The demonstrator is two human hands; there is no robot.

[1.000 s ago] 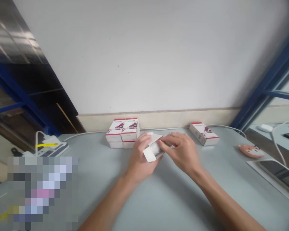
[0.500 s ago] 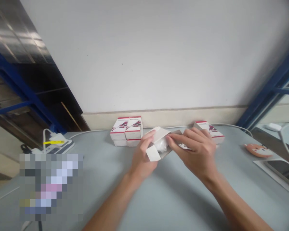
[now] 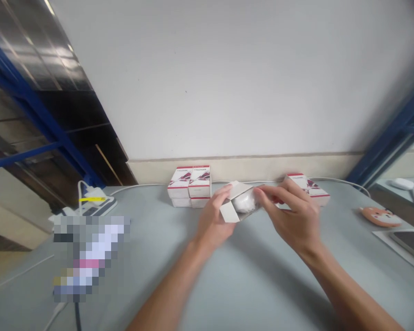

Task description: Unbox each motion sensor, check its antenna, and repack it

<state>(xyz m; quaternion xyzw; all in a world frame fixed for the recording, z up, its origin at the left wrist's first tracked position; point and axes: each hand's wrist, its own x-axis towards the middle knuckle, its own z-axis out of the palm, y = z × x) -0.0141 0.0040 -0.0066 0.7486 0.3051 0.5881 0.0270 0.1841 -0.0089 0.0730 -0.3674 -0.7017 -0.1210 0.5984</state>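
White cardboard carton (image 3: 230, 211), flaps open, held above grey table (image 3: 152, 257). Left hand (image 3: 212, 219) pinching near end, right hand (image 3: 291, 212) pinching far edge. Light, flimsy: grip side walls, not flaps.

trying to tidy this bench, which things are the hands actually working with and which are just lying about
Being worked with:
left hand
right hand
open white card box
soft white item inside it

Just lying about:
stacked white-and-red card boxes
lone white-and-red card box
orange fox-shaped pad
white power strip
flat dark-screened device
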